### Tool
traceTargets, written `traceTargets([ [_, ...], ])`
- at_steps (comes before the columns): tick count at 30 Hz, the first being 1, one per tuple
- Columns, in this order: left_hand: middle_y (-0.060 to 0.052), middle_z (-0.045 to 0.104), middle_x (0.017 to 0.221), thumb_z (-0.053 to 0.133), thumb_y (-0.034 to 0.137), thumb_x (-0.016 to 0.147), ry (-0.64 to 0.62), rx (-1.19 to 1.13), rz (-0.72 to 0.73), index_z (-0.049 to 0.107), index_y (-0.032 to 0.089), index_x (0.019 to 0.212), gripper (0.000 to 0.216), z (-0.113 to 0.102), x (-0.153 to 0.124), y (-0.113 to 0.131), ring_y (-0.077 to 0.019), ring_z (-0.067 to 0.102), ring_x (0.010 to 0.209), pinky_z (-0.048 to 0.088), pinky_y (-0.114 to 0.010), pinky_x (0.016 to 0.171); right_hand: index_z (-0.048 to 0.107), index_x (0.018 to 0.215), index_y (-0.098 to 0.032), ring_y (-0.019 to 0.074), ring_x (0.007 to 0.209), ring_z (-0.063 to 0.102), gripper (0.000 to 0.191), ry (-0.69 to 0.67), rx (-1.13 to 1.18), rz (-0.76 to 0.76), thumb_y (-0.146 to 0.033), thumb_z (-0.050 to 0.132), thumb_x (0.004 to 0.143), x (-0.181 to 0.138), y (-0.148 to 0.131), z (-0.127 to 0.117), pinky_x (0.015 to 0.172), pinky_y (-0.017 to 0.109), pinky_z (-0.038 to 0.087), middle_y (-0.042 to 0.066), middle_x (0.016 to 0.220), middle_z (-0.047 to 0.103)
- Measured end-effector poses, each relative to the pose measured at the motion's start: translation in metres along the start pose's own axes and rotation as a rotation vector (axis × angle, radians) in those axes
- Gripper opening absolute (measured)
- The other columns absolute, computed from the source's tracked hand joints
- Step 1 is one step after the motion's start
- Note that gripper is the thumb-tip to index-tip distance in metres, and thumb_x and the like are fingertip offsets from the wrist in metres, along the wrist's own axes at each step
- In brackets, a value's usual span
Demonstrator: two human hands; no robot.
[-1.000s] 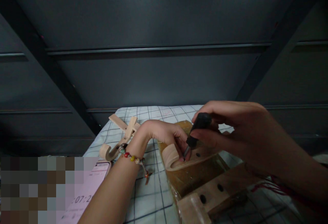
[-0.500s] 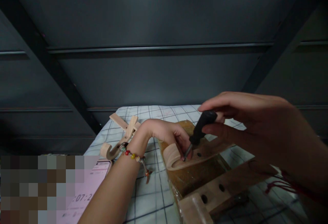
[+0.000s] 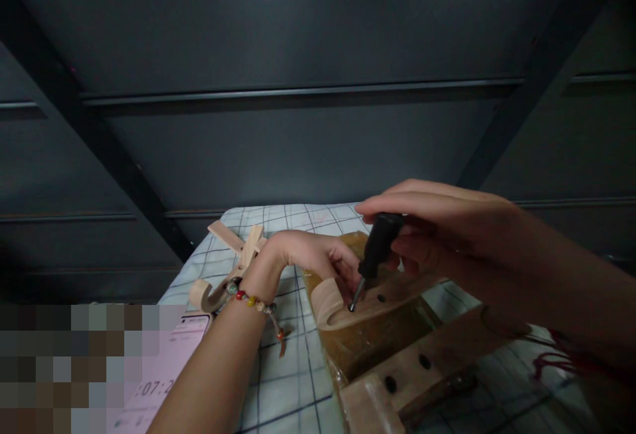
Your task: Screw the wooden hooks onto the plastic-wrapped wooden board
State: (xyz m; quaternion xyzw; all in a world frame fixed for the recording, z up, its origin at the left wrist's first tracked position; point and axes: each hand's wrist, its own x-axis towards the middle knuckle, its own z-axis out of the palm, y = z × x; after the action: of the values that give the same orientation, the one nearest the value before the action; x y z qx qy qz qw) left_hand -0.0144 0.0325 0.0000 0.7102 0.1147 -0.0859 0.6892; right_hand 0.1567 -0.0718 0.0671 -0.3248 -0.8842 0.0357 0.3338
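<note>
In my right hand (image 3: 462, 242) is a screwdriver (image 3: 381, 238), held by its black handle, its shaft slanting down to the left. The tip meets a hole or screw near the curved end of a wooden hook (image 3: 328, 301); which of the two I cannot tell. My left hand (image 3: 318, 255) bends over that hook, fingers curled against it beside the tip, partly hidden by the screwdriver. Under the hook lies a brown tape-wrapped block (image 3: 368, 344). Across the block's near end rests a second wooden hook (image 3: 407, 371) with two dark holes.
More pale wooden pieces (image 3: 253, 242), one with a curled end, lie beyond my left forearm. A phone (image 3: 173, 354) with a timer on its screen is at the left edge. A checked cloth (image 3: 285, 387) covers the table, with a dark panelled wall (image 3: 308, 149) behind.
My right hand has shifted left, and the screwdriver stands slightly more upright with its tip still at the hook. The whole view has slid a little; my left hand keeps its place on the hook.
</note>
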Motion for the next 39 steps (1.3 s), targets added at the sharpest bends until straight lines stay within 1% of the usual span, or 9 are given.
traceTargets([
  [5,0.000,0.066,0.069,0.070,0.011,0.056,-0.014,0.003,0.000,0.066,0.013,0.072,0.017,0.000,0.001,-0.001,-0.0113,0.060,0.067,0.048,-0.021,0.068,0.062,0.086,-0.021,0.0099,0.064,0.058,0.010,0.092,-0.111,0.038,-0.026,0.056,0.081,-0.002,-0.003,-0.004,0.059,0.022,0.042,-0.003,0.075,0.064],
  [11,-0.001,0.066,0.068,0.073,0.016,0.058,-0.035,0.018,0.003,0.067,0.013,0.071,0.016,0.000,-0.001,0.004,-0.0139,0.061,0.067,0.049,-0.025,0.069,0.058,0.064,-0.020,0.0069,0.047,0.052,0.021,0.058,-0.024,0.090,-0.033,0.056,0.080,0.001,-0.017,0.002,0.042,0.020,0.038,-0.005,0.057,0.058],
  [14,-0.001,0.066,0.068,0.074,0.018,0.056,-0.054,0.031,0.005,0.067,0.013,0.068,0.015,0.000,-0.002,0.006,-0.0150,0.061,0.069,0.049,-0.024,0.069,0.059,0.078,-0.019,0.0075,0.050,0.054,0.009,0.097,0.021,0.085,-0.027,0.057,0.080,0.003,-0.019,0.011,0.044,0.019,0.041,-0.003,0.065,0.061],
  [17,0.000,0.066,0.069,0.072,0.014,0.058,-0.050,0.044,0.006,0.067,0.014,0.069,0.013,0.000,-0.001,0.006,-0.0142,0.061,0.070,0.049,-0.023,0.071,0.055,0.102,-0.019,0.0083,0.061,0.059,0.020,0.116,0.031,0.042,-0.021,0.055,0.081,0.002,-0.016,0.016,0.054,0.018,0.047,-0.001,0.083,0.065],
  [21,-0.001,0.067,0.071,0.070,0.010,0.058,-0.040,0.062,0.003,0.068,0.014,0.073,0.016,0.001,0.001,0.003,-0.0137,0.061,0.072,0.048,-0.023,0.073,0.059,0.100,-0.021,0.0089,0.060,0.058,0.020,0.115,-0.047,0.046,-0.020,0.057,0.080,0.001,-0.010,0.013,0.060,0.021,0.047,-0.003,0.084,0.066],
  [25,-0.002,0.067,0.074,0.071,0.011,0.058,-0.023,0.063,0.004,0.068,0.012,0.080,0.022,-0.001,0.001,0.000,-0.0142,0.061,0.073,0.049,-0.024,0.071,0.056,0.113,-0.021,0.0088,0.056,0.055,0.030,0.068,-0.122,0.033,-0.016,0.046,0.085,0.003,-0.007,0.012,0.054,0.022,0.044,-0.001,0.085,0.064],
  [33,-0.001,0.066,0.074,0.071,0.011,0.058,-0.041,0.066,-0.017,0.067,0.013,0.090,0.032,-0.004,0.001,-0.001,-0.0143,0.061,0.074,0.050,-0.024,0.072,0.058,0.084,-0.020,0.0072,0.041,0.048,0.011,0.176,-0.053,0.162,-0.022,0.060,0.074,0.006,-0.010,0.014,0.041,0.020,0.037,-0.008,0.052,0.049],
  [36,-0.002,0.067,0.079,0.072,0.012,0.057,-0.050,0.079,-0.019,0.068,0.013,0.087,0.030,-0.006,0.003,-0.002,-0.0155,0.062,0.077,0.050,-0.025,0.074,0.052,0.074,-0.021,0.0068,0.040,0.047,0.011,0.182,-0.022,0.211,-0.025,0.061,0.072,0.007,-0.013,0.015,0.039,0.019,0.036,-0.008,0.053,0.050],
  [39,-0.003,0.066,0.080,0.072,0.013,0.057,-0.052,0.090,-0.016,0.069,0.014,0.081,0.025,-0.007,0.003,-0.002,-0.0164,0.061,0.079,0.050,-0.026,0.074,0.050,0.081,-0.022,0.0086,0.042,0.051,0.012,0.141,0.111,0.253,-0.026,0.060,0.074,0.006,-0.014,0.018,0.039,0.020,0.040,-0.006,0.057,0.054],
])
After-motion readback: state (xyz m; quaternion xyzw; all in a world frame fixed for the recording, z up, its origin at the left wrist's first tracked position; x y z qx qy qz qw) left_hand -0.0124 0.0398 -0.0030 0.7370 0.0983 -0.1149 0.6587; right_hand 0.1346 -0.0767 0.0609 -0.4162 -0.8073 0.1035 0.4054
